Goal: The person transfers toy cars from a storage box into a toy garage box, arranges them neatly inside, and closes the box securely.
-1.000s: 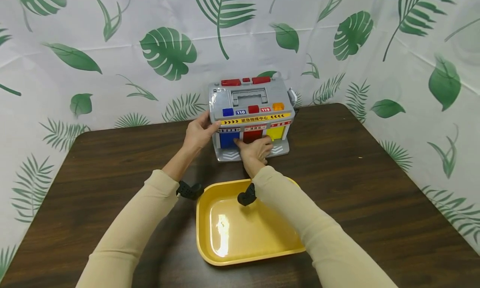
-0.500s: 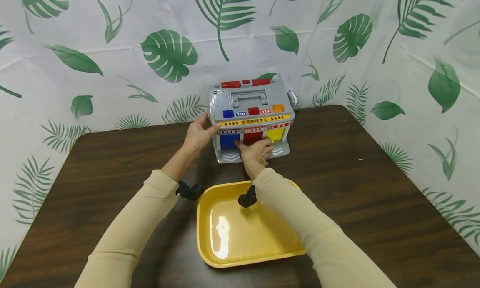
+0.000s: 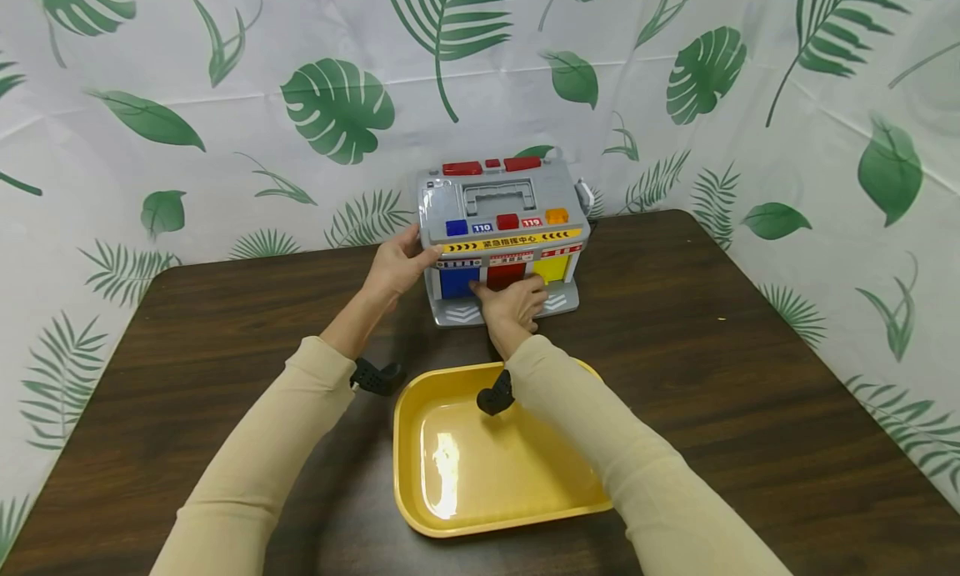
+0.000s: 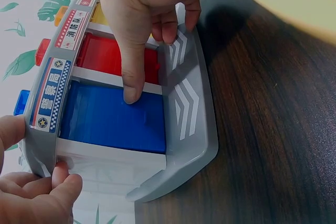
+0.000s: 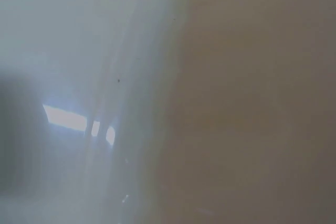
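A grey toy emergency-station garage (image 3: 442, 199) stands at the back of the table, with blue (image 4: 113, 121), red (image 4: 100, 56) and yellow (image 3: 556, 265) doors in its front. My left hand (image 3: 396, 269) grips the front left corner of its roof, thumb over the front edge. My right hand (image 3: 513, 306) is spread across the doors. Its thumb (image 4: 133, 77) is straight and touches the blue door, while the other fingers bend down by the yellow door and the front ramp (image 4: 197, 98). The right wrist view shows only blurred pale and brown surfaces.
A yellow plastic tray (image 3: 402, 468) lies on the dark wood table (image 3: 247, 309) in front of the garage, under my right forearm. Behind the table hangs a white leaf-print cloth (image 3: 247, 142). A white part (image 3: 585, 196) sticks out at the garage's right side.
Both hands stay on the garage in nearly the same place. My left wrist has shifted very slightly to the left; the garage and tray have not moved.
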Motion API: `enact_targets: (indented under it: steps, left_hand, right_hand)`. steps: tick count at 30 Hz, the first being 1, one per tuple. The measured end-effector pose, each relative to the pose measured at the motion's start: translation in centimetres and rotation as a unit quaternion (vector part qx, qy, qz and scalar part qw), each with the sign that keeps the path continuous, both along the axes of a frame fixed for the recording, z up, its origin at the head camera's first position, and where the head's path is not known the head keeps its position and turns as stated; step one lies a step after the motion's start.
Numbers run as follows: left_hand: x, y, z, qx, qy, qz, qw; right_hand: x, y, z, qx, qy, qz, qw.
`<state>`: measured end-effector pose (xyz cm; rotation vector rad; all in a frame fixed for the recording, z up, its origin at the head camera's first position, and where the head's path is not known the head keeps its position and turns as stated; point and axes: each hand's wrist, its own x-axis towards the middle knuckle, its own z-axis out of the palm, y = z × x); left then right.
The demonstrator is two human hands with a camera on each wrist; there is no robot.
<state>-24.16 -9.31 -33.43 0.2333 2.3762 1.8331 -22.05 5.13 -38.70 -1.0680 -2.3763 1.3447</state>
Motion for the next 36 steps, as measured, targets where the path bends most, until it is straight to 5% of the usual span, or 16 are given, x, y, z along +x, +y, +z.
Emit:
enact_targets:
  steps: [36]
  left_hand:
    - [0.1,0.21,-0.06,-0.008,-0.016,0.029,0.9994]
  right_hand:
    - [-0.61,-0.17,-0.28,0.026,-0.011,-0.026,0.9993]
